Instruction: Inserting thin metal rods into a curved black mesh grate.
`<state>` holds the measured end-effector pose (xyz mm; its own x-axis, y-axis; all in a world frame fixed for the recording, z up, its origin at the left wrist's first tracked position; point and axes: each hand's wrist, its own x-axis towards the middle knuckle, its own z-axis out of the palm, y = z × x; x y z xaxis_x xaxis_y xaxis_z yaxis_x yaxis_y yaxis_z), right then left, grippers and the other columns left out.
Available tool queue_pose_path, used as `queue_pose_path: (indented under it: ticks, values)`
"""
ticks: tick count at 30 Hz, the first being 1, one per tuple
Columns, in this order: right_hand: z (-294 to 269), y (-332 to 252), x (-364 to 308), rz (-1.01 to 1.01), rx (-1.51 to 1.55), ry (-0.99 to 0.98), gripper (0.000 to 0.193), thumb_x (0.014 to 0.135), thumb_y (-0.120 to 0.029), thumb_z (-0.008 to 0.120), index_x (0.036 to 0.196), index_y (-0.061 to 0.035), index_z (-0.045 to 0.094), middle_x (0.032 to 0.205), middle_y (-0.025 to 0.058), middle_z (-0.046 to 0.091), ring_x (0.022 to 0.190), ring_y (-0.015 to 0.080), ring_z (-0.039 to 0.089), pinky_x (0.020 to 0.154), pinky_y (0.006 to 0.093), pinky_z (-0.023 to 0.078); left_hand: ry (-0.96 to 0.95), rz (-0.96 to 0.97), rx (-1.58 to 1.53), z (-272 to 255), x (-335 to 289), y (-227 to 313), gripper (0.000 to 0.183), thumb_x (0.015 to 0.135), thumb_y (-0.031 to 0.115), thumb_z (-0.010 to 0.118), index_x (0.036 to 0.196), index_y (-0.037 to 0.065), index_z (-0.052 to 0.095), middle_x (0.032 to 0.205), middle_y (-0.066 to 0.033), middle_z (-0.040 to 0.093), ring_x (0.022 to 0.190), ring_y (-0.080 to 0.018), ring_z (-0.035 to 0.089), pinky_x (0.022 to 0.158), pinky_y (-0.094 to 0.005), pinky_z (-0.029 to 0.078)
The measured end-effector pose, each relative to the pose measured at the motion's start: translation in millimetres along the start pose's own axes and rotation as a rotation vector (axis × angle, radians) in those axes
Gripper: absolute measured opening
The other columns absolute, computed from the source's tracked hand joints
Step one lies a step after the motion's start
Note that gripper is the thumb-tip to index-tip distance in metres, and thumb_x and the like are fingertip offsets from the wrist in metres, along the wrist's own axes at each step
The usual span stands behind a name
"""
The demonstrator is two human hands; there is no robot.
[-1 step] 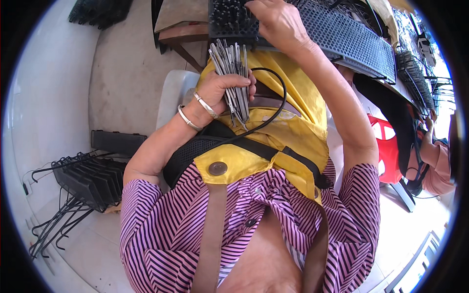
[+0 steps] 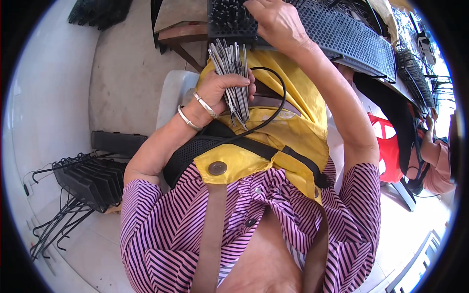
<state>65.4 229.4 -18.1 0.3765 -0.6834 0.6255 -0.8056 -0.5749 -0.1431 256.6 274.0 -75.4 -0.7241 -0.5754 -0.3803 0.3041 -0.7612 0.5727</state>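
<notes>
A bundle of thin silvery metal rods (image 2: 236,93) is gripped in my left hand (image 2: 222,90), which holds it above the yellow apron (image 2: 293,132) on my lap. The rods stand nearly upright and fan out a little at the top. My right hand (image 2: 279,24) reaches to the top of the view, over a black perforated rack (image 2: 337,36). Its fingertips are pinched together by a cluster of dark upright pieces (image 2: 228,17) set in the rack's left part. Whatever lies between those fingertips is too small to make out.
Black hooked racks (image 2: 88,178) are stacked on the floor at the left. A brown wooden stool (image 2: 183,34) stands left of the perforated rack. At the right, another person (image 2: 432,156) sits by a red plastic stool (image 2: 383,151). A black cable (image 2: 281,100) loops across my lap.
</notes>
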Motion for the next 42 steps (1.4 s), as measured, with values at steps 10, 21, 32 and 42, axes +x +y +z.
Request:
queue_pose_path:
  ticks: [10, 21, 32, 42]
  values:
    - [-9.1, -8.0, -2.1, 0.150, -0.031, 0.157, 0.013, 0.073, -0.007, 0.064, 0.072, -0.0015, 0.052, 0.056, 0.0151, 0.056, 0.050, 0.0303, 0.056, 0.045, 0.0370, 0.042, 0.067, -0.003, 0.181, 1.8, -0.2, 1.1, 0.019, 0.070, -0.001, 0.066, 0.087, -0.005, 0.058, 0.075, -0.0125, 0.063, 0.065, -0.0219, 0.063, 0.061, -0.0322, 0.054]
    - [-2.5, -64.3, -70.1, 1.036, 0.923, -0.296, 0.011, 0.075, -0.006, 0.067, 0.081, 0.0026, 0.064, 0.065, 0.0011, 0.060, 0.055, 0.0048, 0.053, 0.049, 0.0194, 0.042, 0.119, 0.133, 0.302, 16.3, -4.8, 0.0, 0.026, 0.066, -0.010, 0.066, 0.091, -0.003, 0.061, 0.080, -0.0099, 0.065, 0.067, -0.0193, 0.064, 0.064, -0.0292, 0.053]
    - [-28.9, -82.7, -86.4, 1.256, 1.183, -0.029, 0.013, 0.079, -0.003, 0.062, 0.087, 0.0054, 0.059, 0.074, 0.0074, 0.062, 0.060, 0.0117, 0.058, 0.054, 0.0218, 0.048, 0.119, -0.008, 0.252, 7.1, -2.3, -1.3, 0.019, 0.067, -0.006, 0.066, 0.085, -0.005, 0.062, 0.074, -0.0117, 0.064, 0.061, -0.0211, 0.063, 0.057, -0.0318, 0.054]
    - [-36.3, 45.8, -63.7, 1.071, 1.508, 0.656, 0.007, 0.083, -0.002, 0.059, 0.089, 0.0007, 0.057, 0.085, 0.0125, 0.063, 0.072, 0.0215, 0.061, 0.067, 0.0337, 0.052, 0.162, -0.069, 0.226, 3.5, -1.5, -2.4, 0.014, 0.069, -0.001, 0.067, 0.081, -0.005, 0.060, 0.069, -0.0124, 0.062, 0.060, -0.0208, 0.063, 0.055, -0.0322, 0.054]
